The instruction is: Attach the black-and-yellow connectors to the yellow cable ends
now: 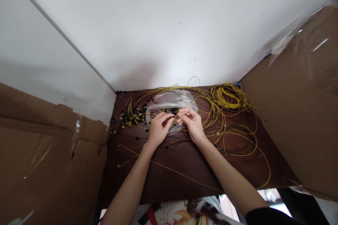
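My left hand [160, 126] and my right hand [192, 122] come close together over a clear plastic bag [171, 105], fingertips pinched. A small dark piece shows at the left fingertips, and something thin and yellowish at the right; both are too small to name surely. Inside and beside the bag lie small black and yellow connector-like parts [132, 119]. A bundle of yellow and black wires [163, 90] arches behind the bag and runs down to the right of my right hand. Single yellow wires [182, 174] cross the table below my wrists.
A coil of yellow wire [228, 98] sits at the back right, with a blue roll [237, 86] by it. Cardboard sheets [52, 147] wall the brown table [185, 186] on both sides. A white wall [169, 35] closes the back.
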`<state>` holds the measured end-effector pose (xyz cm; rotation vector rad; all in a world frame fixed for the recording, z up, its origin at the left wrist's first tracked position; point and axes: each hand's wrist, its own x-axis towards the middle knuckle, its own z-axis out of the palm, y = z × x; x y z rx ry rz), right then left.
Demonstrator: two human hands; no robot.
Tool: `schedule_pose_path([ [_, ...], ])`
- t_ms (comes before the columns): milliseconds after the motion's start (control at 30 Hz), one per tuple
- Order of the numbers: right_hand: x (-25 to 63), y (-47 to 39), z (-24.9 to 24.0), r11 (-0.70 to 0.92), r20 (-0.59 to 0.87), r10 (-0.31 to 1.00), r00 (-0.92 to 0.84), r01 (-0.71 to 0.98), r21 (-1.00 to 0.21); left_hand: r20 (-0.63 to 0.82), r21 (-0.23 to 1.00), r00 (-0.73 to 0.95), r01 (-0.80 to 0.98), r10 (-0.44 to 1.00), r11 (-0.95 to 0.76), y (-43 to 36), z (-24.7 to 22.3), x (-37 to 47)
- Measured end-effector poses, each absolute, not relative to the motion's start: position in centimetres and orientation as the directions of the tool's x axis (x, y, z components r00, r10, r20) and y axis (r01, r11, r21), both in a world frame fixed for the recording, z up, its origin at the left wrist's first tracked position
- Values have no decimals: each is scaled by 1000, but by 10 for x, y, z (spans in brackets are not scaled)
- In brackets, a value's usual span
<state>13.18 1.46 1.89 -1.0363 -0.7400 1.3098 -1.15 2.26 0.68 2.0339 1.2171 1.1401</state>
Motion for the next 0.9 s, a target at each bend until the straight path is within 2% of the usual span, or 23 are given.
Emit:
schedule_pose_path([
  [267, 129, 14, 16, -55, -100, 990, 102, -369, -928, 390, 756, 251, 461, 886, -464, 23, 7, -11],
  [533, 132, 14, 18, -71, -147, 979, 140, -444, -893, 398, 757, 256, 451, 881, -472, 22, 8, -11],
  [900, 131, 15, 14, -41, -92, 990, 107, -403, -914, 392, 752, 258, 464, 883, -469, 22, 6, -12],
])
